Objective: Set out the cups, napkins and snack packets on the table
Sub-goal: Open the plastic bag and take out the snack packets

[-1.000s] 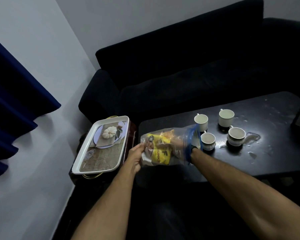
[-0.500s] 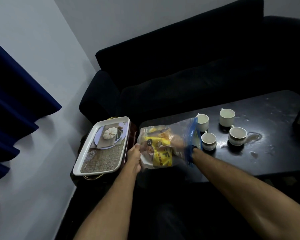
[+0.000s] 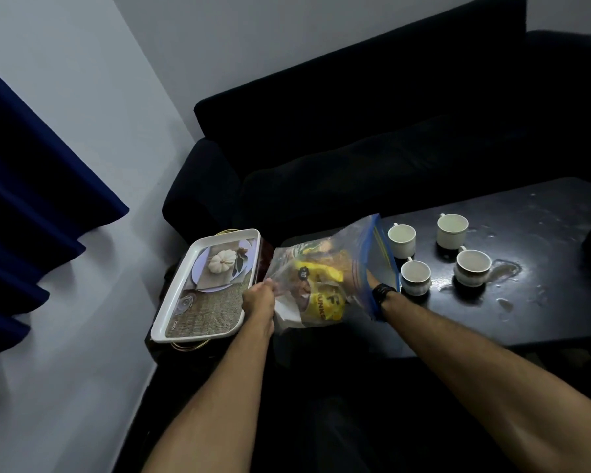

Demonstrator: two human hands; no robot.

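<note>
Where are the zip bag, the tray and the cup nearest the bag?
Zip bag (image 3: pixel 289 268), head view, clear side wall.
Tray (image 3: pixel 198 247), head view, white left rim.
Cup (image 3: pixel 416 278), head view, front wall.

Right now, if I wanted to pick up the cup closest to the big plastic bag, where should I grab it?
Probably by its sides, coming down from above. That cup stands upright on the table with its open mouth up. Its handle seems to point away, toward the cup behind, so it's awkward to reach. The plastic bag crowds its left, so come from the right.
</note>
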